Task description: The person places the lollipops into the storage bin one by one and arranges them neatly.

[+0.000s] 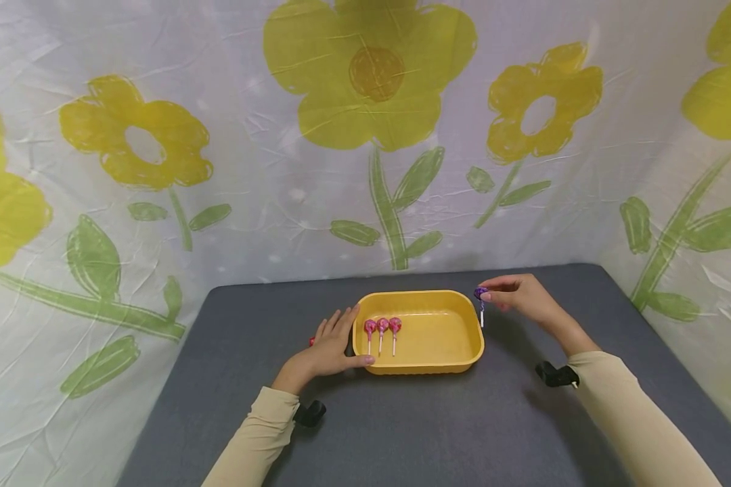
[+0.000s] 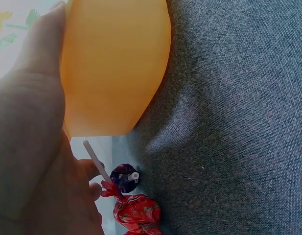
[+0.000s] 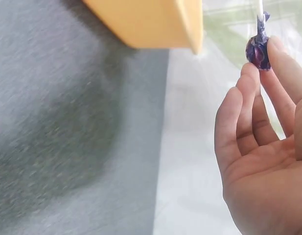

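My right hand pinches a purple-wrapped lollipop by its candy head, stick hanging down, just off the right rim of the yellow tray. My left hand rests on the tray's left edge, fingers extended, thumb at the near-left corner. Inside the tray, on its left side, lie three pink lollipops in a row, sticks toward me. Beyond the left hand, a red-wrapped lollipop and a dark purple one lie outside the tray; in the head view the hand mostly hides them.
A dark grey cloth-covered table lies under the tray. Behind it hangs a pale curtain printed with yellow flowers. Each wrist wears a small black camera.
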Tool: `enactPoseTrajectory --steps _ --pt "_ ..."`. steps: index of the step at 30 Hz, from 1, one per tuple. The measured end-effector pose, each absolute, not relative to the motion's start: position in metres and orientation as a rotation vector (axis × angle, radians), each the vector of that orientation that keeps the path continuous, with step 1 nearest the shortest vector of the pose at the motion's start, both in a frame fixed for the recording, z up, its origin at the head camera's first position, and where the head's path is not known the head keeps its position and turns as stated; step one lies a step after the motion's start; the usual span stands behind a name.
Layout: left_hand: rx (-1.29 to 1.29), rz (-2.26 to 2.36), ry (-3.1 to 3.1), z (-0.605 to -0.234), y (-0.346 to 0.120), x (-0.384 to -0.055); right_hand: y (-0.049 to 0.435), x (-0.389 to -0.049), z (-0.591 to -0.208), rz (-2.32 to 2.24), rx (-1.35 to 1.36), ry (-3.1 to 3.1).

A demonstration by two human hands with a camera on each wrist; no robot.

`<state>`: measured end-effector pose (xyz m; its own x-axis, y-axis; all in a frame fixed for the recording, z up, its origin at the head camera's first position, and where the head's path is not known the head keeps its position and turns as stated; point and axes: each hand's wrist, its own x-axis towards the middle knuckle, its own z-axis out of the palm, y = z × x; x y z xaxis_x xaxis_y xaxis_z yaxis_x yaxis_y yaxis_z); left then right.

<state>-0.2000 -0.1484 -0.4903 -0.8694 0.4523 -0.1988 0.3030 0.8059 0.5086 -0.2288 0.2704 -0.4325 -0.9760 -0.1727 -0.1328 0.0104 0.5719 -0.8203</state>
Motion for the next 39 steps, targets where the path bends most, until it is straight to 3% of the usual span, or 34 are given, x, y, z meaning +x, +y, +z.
enactPoseTrajectory --steps 18,39 --pt "0.579 0.684 2.686 -0.488 -0.148 -0.200 0.216 -0.255 -0.412 -1.440 -0.241 2.463" --pt "0.562 0.670 2.672 -0.488 -0.147 -0.201 0.169 -0.269 -0.447 -1.675 -0.271 2.317"
